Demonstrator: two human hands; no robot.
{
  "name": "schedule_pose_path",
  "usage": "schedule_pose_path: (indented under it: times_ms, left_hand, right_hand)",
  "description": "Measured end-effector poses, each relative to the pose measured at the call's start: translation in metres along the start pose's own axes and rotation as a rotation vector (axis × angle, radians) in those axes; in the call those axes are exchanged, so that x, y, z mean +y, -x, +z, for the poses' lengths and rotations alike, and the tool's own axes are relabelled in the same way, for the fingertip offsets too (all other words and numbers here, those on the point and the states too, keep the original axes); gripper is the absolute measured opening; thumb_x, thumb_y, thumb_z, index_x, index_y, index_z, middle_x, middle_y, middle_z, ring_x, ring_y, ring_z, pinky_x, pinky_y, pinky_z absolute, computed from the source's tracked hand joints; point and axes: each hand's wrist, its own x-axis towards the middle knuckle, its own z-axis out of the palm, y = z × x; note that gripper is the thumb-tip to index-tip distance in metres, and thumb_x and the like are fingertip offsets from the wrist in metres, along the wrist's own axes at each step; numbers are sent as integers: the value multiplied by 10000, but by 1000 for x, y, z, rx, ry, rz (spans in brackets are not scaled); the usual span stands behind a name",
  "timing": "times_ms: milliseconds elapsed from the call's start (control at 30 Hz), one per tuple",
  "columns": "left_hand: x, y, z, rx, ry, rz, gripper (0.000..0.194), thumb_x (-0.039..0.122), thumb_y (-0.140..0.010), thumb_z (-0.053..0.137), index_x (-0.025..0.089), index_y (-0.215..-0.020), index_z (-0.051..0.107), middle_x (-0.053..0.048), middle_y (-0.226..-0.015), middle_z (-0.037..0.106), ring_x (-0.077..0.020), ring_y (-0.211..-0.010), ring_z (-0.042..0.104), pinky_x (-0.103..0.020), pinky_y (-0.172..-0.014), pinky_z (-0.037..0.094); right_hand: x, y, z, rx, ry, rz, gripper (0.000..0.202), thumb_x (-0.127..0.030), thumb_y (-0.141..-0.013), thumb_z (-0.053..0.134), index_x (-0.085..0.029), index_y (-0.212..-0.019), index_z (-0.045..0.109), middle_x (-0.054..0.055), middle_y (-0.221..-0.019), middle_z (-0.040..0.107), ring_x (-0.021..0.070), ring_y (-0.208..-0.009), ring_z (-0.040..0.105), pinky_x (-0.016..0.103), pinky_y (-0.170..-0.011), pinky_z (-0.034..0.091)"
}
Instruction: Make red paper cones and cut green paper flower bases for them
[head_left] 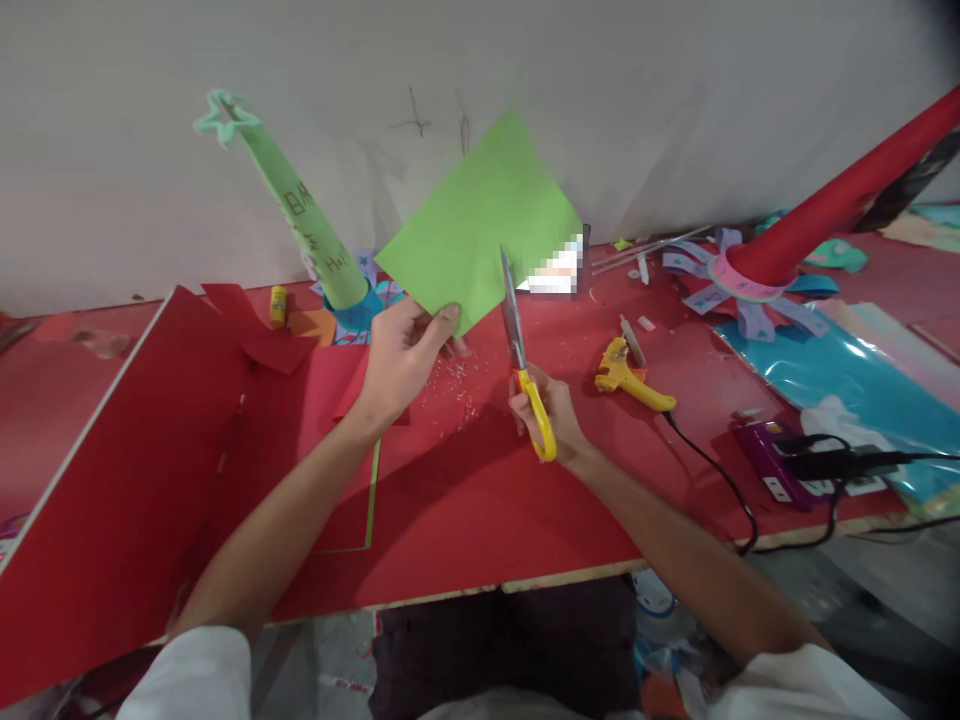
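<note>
My left hand [409, 350] pinches the lower corner of a green sheet of paper [480, 220], thumb in front, and the sheet is raised above the red table [465, 530]. My right hand [551, 410] is closed around the yellow handles of a pair of scissors [512, 315]. The scissors point upward, with their blades at the right lower edge of the green sheet; they look nearly closed. Whether the blades cut into the paper cannot be made out. Small scraps lie scattered on the table below.
A red board [112, 480] stands at the left, near a green cone [304, 215] and a glue stick [278, 306]. To the right are a yellow glue gun [630, 378] with its cord, a purple box [776, 460], blue plastic packets [847, 380] and a red cone [832, 210].
</note>
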Motion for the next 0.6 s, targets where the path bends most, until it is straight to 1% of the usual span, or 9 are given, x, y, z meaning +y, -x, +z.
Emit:
schedule_pose_path:
  times_ms: [100, 200, 267, 433, 600]
  left_hand:
    - [1, 0, 1, 36, -11, 34, 450, 619, -958, 775, 206, -823, 660, 0, -619, 720, -133, -541, 703, -217, -551, 582]
    - [3, 0, 2, 64, -6, 74, 481, 638, -956, 775, 209, -795, 627, 1, -630, 712, -122, -515, 678, -212, -521, 571]
    - [5, 0, 1, 70, -6, 86, 465, 633, -969, 764, 207, -829, 643, -1, -649, 723, -118, -506, 670, -211, -510, 568]
    - [3, -2, -3, 67, -20, 73, 425, 625, -990, 743, 208, -936, 687, -7, -699, 753, -119, -525, 683, -212, -524, 581]
    - [0, -2, -3, 64, 1, 66, 414, 612, -1004, 726, 205, -952, 678, -9, -690, 754, -126, -551, 707, -215, -559, 597]
  right_hand:
    - [-2, 0, 1, 11, -16, 3, 681, -930, -885, 572, -275, -811, 401, -58, -616, 423, 123, -527, 408, 289, -492, 354]
    - [-4, 0, 0, 4, -9, 6, 683, -935, -881, 569, -275, -817, 404, -59, -613, 420, 125, -527, 407, 294, -497, 344]
    - [-5, 0, -1, -4, 10, 6, 675, -924, -887, 571, -275, -811, 401, -59, -608, 416, 124, -526, 408, 296, -502, 337]
    - [-6, -1, -1, -12, 42, 4, 652, -890, -902, 575, -273, -796, 394, -56, -587, 431, 126, -510, 437, 298, -510, 342]
    - [-4, 0, -1, -39, 6, 8, 642, -883, -918, 567, -278, -799, 389, -62, -534, 462, 133, -429, 483, 295, -461, 344]
